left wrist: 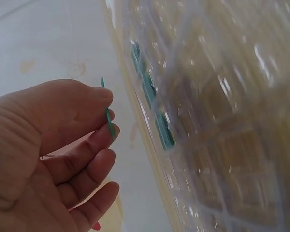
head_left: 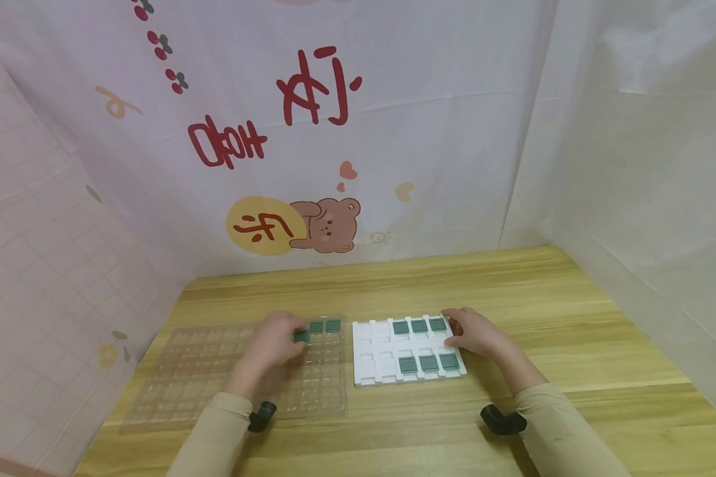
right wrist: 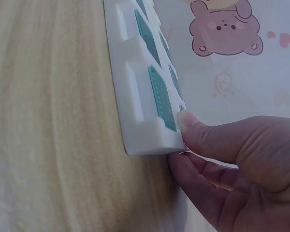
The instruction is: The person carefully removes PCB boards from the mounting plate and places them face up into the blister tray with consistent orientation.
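My left hand pinches a small green circuit board between thumb and fingers, just over the clear plastic tray. In the left wrist view the pinched board is edge-on, apart from the tray. Two more green boards lie in the clear tray's back right corner. My right hand grips the right end of a white tray, thumb on top and fingers below the edge in the right wrist view. Several green boards sit in its right-hand pockets, in two rows; the left pockets hold none.
Both trays lie side by side on a wood-grain table. A white printed curtain rises behind the table, with more sheeting at the left and right. Black straps or mounts are at both wrists.
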`<control>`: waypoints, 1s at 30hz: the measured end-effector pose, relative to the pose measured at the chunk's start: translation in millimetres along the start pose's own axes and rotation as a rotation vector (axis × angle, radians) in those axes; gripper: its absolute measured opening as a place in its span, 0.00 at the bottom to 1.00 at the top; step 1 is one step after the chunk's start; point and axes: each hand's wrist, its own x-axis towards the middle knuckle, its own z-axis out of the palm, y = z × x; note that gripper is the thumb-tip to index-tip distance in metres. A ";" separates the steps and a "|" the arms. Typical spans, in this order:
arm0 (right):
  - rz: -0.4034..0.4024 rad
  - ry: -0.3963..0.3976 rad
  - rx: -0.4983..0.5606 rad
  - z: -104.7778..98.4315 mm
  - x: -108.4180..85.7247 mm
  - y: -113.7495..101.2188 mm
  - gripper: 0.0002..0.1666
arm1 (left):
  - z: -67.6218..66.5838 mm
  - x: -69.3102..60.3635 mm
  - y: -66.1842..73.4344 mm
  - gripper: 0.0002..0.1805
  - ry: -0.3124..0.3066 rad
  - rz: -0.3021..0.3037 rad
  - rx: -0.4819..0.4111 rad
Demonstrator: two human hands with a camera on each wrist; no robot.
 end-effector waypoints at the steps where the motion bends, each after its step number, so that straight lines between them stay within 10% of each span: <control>1: -0.002 0.001 0.000 0.2 -0.1 0.2 0.36 | -1.4 0.0 -1.3 0.12 0.000 0.006 0.002; 30: 0.002 -0.002 0.008 -0.2 -0.1 1.9 0.37 | 1.6 8.2 -19.0 0.10 -0.125 0.059 0.123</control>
